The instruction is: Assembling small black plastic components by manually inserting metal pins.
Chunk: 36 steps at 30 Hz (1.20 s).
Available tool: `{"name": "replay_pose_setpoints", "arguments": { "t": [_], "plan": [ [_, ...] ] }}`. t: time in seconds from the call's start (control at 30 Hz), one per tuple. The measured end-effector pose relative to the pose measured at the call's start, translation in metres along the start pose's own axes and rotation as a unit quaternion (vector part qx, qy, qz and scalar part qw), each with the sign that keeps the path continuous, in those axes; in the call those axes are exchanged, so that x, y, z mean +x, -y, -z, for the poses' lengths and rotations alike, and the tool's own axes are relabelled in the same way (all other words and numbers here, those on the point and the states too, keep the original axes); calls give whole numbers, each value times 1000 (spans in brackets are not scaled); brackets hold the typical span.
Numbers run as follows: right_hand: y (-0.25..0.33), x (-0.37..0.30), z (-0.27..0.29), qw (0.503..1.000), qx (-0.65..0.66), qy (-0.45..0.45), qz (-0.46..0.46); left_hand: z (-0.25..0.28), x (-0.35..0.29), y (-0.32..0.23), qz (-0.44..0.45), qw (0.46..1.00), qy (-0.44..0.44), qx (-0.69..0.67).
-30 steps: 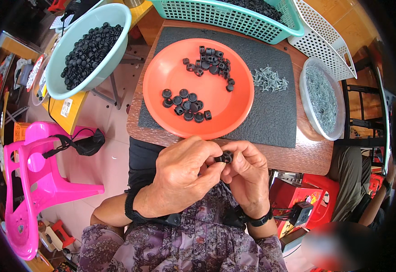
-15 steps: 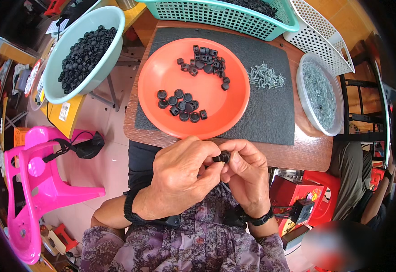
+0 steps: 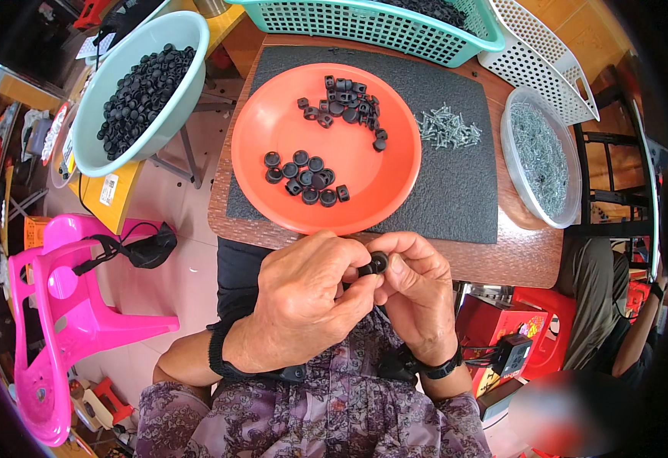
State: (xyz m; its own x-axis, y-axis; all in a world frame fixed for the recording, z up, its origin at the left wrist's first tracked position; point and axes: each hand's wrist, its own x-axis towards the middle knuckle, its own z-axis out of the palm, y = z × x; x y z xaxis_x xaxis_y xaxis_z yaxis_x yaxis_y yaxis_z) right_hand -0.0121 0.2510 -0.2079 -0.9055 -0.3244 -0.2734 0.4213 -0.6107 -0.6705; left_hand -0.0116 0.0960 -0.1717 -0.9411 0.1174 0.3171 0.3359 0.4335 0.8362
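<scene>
Between my fingertips, just in front of the near table edge, is a small round black plastic piece (image 3: 379,262) with its ring-shaped end facing up. The thumb and fingers of my right hand (image 3: 418,294) pinch it from the right. From the left, my left hand (image 3: 307,294) is closed on a black plastic part (image 3: 365,269) set against that piece; the fingers cover most of it. Whether the two parts are joined I cannot tell. Beyond my hands stands an orange bowl (image 3: 269,210) with black plastic pieces in two groups: round caps (image 3: 309,196) nearer me and holed pieces (image 3: 344,95) farther off.
A black mat (image 3: 456,206) under the orange bowl bears a pile of small silvery metal pieces (image 3: 448,127). More fill a clear tub (image 3: 509,164) at right. Green (image 3: 364,30) and white baskets (image 3: 544,46) stand behind. Left are a pale bowl of black caps (image 3: 189,99) and a pink chair (image 3: 89,320).
The round black piece between my fingers has tilted, so more of its ring-shaped end shows. My hands have hardly moved.
</scene>
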Motion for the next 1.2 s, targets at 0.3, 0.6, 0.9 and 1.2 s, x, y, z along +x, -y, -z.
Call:
{"name": "replay_pose_setpoints", "arguments": {
  "t": [0.3, 0.6, 0.9, 1.2],
  "plan": [
    [0, 1, 0, 1000, 1, -10, -5, 0, 1, 1, 0, 1000, -2, -1],
    [-1, 1, 1, 1000, -7, -15, 1, 0, 1, 3, 8, 1000, 4, -2],
    [-2, 1, 2, 1000, -5, -10, -2, -2, 0, 4, 15, 1000, 2, -13],
    [-3, 1, 3, 1000, -2, -9, 1, -4, -3, 3, 25, 999, 6, -19]
  ]
}}
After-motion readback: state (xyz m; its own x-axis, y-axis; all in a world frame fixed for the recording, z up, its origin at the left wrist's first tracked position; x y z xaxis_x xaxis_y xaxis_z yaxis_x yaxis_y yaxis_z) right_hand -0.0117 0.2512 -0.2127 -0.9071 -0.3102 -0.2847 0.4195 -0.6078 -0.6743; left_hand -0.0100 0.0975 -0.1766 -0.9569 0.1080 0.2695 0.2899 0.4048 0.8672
